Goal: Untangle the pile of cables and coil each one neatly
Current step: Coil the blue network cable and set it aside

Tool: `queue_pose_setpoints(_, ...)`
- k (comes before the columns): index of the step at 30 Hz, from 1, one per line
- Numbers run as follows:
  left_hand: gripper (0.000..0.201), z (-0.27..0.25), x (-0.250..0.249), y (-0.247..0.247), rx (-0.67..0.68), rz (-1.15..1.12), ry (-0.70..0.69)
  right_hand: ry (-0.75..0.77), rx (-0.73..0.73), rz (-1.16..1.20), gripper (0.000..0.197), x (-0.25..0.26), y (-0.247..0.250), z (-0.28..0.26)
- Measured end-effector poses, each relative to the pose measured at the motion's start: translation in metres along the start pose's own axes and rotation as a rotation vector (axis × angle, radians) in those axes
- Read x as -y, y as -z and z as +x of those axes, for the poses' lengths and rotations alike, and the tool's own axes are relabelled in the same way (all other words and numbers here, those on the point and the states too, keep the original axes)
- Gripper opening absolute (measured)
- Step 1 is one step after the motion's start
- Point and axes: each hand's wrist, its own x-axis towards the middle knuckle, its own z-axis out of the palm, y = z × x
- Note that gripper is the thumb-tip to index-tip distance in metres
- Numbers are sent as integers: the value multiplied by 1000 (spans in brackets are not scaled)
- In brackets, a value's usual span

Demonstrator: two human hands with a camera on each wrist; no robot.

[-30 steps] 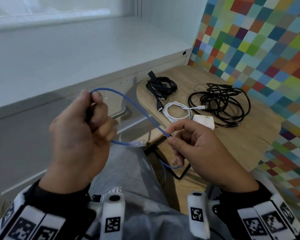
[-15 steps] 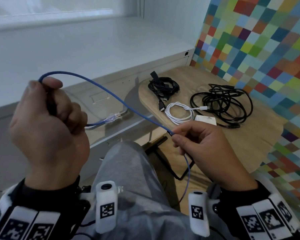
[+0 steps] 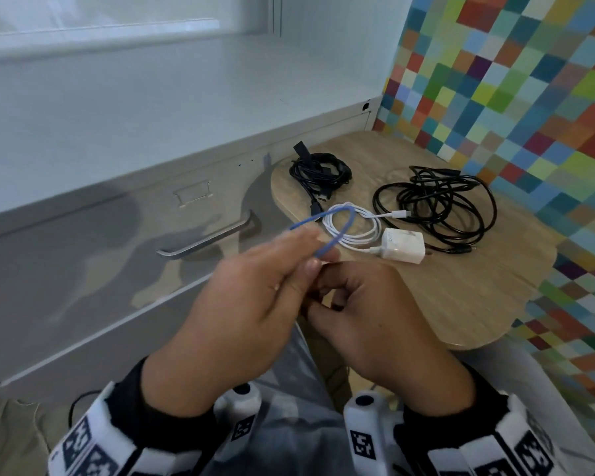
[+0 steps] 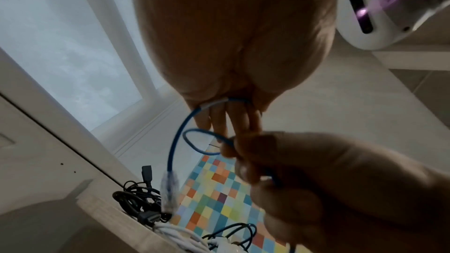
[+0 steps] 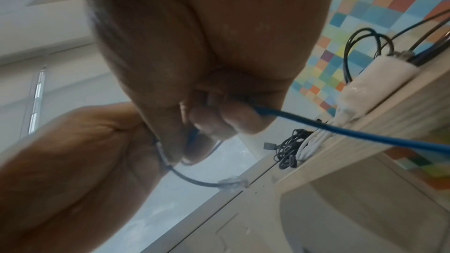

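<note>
Your blue cable (image 3: 337, 231) now makes one small loop held up in front of you, over the near edge of the wooden table (image 3: 461, 297); half a second ago it ran as a long arc between hands held far apart. Your left hand (image 3: 248, 304) has swung in from the far left and now touches your right hand (image 3: 375, 317), pinching the loop at its base between thumb and fingers. Your right hand has its fingers curled round the same cable, which runs out of the fist towards the lower right in the right wrist view. The clear plug (image 4: 169, 189) on the short free end dangles below your left fingers (blurred in the left wrist view).

On the table beyond lie a small black coil (image 3: 320, 171) at the far left, a white coiled cable (image 3: 354, 231) with its white charger block (image 3: 404, 250) nearer you, and a looser black bundle (image 3: 437, 207) to the right. The raised loop overlaps the white coil from your head view. A grey drawer front with a metal handle (image 3: 207, 238) stands to the left, a multicoloured checked wall (image 3: 529, 97) to the right.
</note>
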Motion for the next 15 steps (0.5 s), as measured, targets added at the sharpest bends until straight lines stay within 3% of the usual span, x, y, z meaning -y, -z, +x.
queue_pose_setpoints(3, 33, -1, 0, -1, 60, 67, -45, 38, -107, 63, 40, 2, -2, -1)
queue_pose_setpoints(6, 27, 0, 0, 4, 83, 108, -1, 54, -149, 224, 18, 2, 0, -3)
queue_pose_setpoints(8, 25, 2, 0, 8, 105, 60, 88, 56, -77, 310, 13, 4, 5, -3)
queue_pose_setpoints(10, 30, 3, -1, 13, 123, 22, 189, 61, -23, 305, 20, 4, 14, -3)
queue_pose_setpoints(15, 46, 8, 4, 29, 244, -242, 483, 78, -158, 229, 16, -3, 39, 0)
